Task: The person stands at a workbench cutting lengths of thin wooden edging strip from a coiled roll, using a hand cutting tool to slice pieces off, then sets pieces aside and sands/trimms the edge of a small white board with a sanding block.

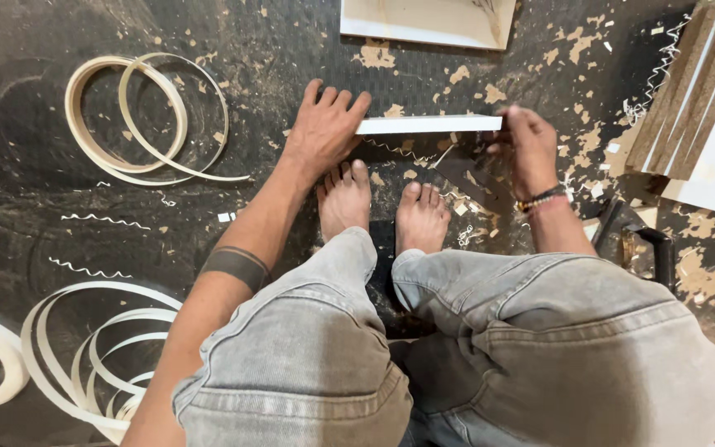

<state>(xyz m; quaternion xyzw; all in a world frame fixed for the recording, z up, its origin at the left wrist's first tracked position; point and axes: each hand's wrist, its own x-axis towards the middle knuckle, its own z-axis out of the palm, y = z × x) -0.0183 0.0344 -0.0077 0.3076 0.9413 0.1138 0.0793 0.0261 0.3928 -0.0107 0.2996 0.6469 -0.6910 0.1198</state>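
Note:
I squat on a dark, littered floor with my bare feet [382,207] under me. A narrow white board [428,124] stands on its edge in front of my toes. My left hand [324,124] lies flat, fingers spread, pressing on the board's left end. My right hand [527,145] is blurred at the board's right end, with fingers closed at its corner; whether it holds a small tool I cannot tell. A beaded band circles my right wrist.
Coils of white edge-banding strip [146,116] lie at the left, and more coils [84,356] at the lower left. A pale board [428,21] lies at the top, stacked panels [705,91] at the right. A dark metal frame [647,240] stands by my right knee. Shavings cover the floor.

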